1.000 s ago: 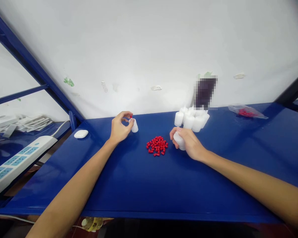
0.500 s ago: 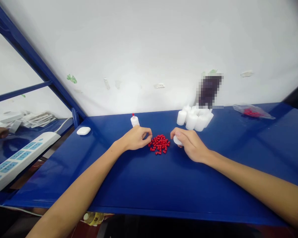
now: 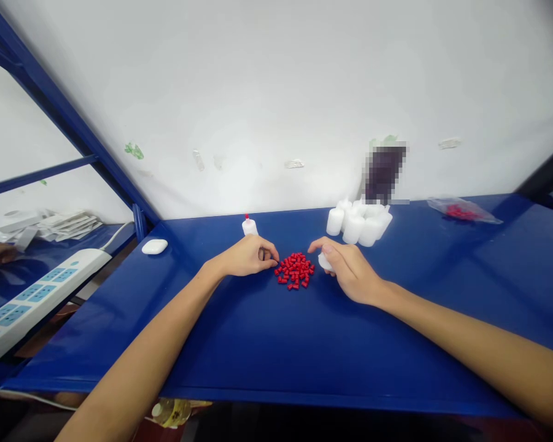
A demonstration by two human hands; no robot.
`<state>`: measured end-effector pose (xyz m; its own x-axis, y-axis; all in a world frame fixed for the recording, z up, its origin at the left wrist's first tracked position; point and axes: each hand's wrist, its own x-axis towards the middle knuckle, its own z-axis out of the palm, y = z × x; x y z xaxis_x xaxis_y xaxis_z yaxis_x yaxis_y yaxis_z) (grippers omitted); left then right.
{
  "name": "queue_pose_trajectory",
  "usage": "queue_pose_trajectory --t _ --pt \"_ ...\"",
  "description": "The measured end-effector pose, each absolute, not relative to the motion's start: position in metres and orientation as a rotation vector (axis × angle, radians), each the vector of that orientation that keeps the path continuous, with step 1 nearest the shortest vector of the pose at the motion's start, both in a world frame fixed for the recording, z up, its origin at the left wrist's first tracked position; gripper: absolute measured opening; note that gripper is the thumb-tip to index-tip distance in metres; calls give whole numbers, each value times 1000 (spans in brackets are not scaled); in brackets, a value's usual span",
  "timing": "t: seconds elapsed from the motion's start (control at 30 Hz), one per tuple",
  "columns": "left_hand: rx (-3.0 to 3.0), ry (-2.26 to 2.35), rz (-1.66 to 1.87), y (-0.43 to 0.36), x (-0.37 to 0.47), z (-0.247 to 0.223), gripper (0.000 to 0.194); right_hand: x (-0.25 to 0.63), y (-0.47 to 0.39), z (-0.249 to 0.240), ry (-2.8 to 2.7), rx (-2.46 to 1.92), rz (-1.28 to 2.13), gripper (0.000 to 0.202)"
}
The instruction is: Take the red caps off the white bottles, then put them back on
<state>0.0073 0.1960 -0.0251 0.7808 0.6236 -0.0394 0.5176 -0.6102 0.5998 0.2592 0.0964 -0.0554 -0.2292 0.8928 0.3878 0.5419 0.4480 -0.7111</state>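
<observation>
Right hand [image 3: 354,271] is closed round a white plastic bottle [image 3: 324,262], mostly hidden by the fingers, index stretched past it. Left hand [image 3: 247,256]: thumb and index tips close together at left edge of heap of small red plastic cylinders [image 3: 296,270]; from here I can't tell if they pinch one. Red-tipped white bottle [image 3: 249,227] stands behind; cluster of white plastic bottles [image 3: 352,230] on blue table [image 3: 276,344].

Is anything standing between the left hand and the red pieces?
Nothing visible: the left hand is at the left edge of the red pieces, contact unclear. The right hand, holding a white bottle, is to their right.
</observation>
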Motion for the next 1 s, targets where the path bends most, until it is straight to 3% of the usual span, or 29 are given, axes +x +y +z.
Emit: queue_pose_trajectory --t 0.13,0.3,0.4,0.63,1.0 --pt "2308 852 520 191 15 -27 12 256 97 -51 -1869 -1210 560 50" --pt "1857 720 971 164 47 -28 31 253 96 -51 -1817 -1206 630 51" --pt "1704 591 1137 143 65 -30 22 253 95 -53 -1788 -1249 672 57" --pt "1617 649 1124 114 78 -35 18 255 95 -53 -1855 -1214 642 61" --pt "1985 570 1135 116 77 -45 13 258 96 -45 -1970 -1219 683 60"
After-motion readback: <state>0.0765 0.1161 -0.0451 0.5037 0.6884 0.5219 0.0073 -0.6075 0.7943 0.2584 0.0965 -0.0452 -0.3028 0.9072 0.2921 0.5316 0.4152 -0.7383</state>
